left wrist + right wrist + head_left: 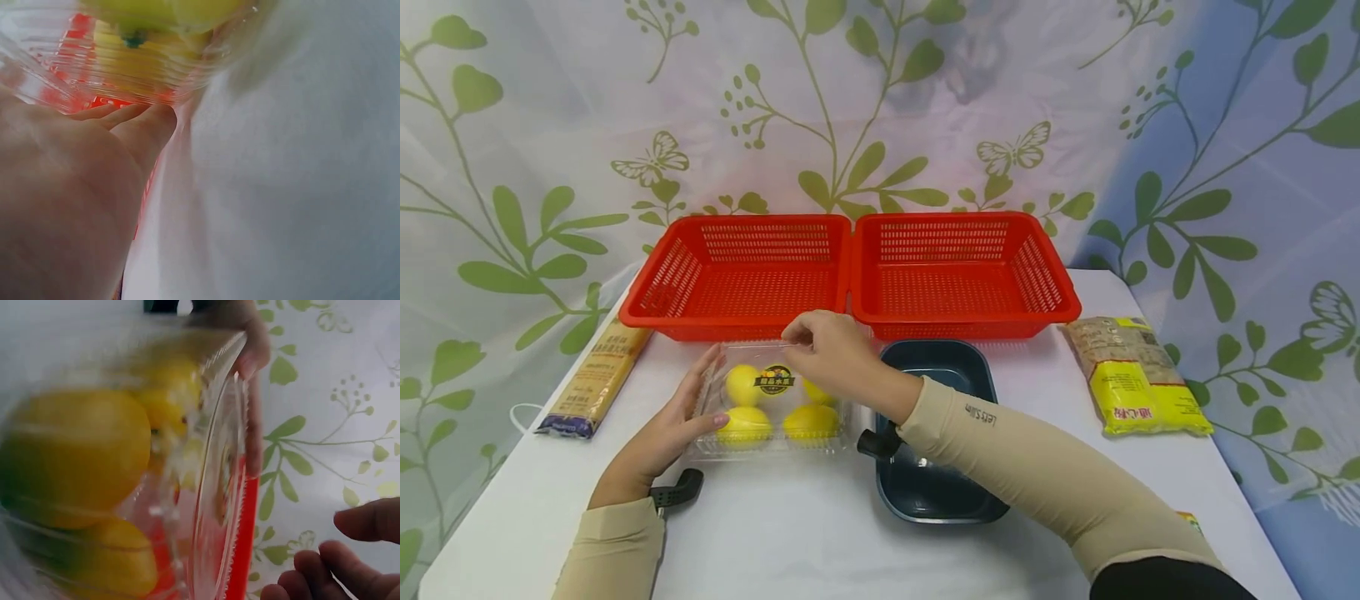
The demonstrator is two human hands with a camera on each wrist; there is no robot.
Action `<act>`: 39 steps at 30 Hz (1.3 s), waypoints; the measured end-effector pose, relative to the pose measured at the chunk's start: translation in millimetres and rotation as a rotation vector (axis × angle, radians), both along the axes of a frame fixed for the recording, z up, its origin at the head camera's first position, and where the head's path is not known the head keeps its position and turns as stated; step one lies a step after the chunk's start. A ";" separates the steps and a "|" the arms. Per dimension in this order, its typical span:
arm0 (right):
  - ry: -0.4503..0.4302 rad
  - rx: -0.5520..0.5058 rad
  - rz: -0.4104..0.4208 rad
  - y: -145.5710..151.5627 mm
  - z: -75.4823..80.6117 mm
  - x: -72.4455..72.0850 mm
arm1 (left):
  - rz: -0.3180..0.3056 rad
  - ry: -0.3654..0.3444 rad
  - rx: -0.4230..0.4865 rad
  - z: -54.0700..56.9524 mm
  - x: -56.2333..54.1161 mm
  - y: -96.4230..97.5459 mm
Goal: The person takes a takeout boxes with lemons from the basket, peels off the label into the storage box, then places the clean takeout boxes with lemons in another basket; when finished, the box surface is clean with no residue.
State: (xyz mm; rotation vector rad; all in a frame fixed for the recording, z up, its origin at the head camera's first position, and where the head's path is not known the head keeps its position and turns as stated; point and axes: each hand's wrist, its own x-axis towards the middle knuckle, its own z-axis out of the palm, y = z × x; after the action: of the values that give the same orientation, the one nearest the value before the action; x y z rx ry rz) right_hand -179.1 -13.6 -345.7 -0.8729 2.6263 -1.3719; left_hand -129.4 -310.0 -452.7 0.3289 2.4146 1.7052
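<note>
A clear plastic fruit box with several yellow fruits inside stands in front of the red baskets. Its lid bears a dark label. My left hand holds the box by its left side, thumb at the front and fingers farther back. In the left wrist view those fingers lie along the ribbed plastic. Over the box's back right part is my right hand, fingers loosely bent. In the right wrist view its thumb stays apart from the fingers, with nothing between them.
Two red baskets sit side by side at the back. A dark blue rectangular dish lies under my right forearm. A long yellowish packet is at the left edge, a yellow-and-brown bag at the right.
</note>
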 end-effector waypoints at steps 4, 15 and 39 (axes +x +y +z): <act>0.055 0.100 0.084 -15.4 0.8 -13.3 | -0.008 0.005 0.008 -0.1 -0.8 -0.6; -0.028 0.384 0.163 -24.6 1.8 -24.0 | -0.022 0.010 0.014 0.3 -1.3 -2.5; 0.060 0.471 0.129 -28.0 -15.3 -20.2 | -0.015 0.010 0.012 -1.1 0.4 0.3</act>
State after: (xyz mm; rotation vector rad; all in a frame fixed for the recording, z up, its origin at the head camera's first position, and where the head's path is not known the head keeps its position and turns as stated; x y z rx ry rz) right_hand -199.3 -41.6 -361.0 -0.9952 2.7004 -0.6591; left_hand -129.0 -309.8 -453.8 0.3568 2.4040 1.7165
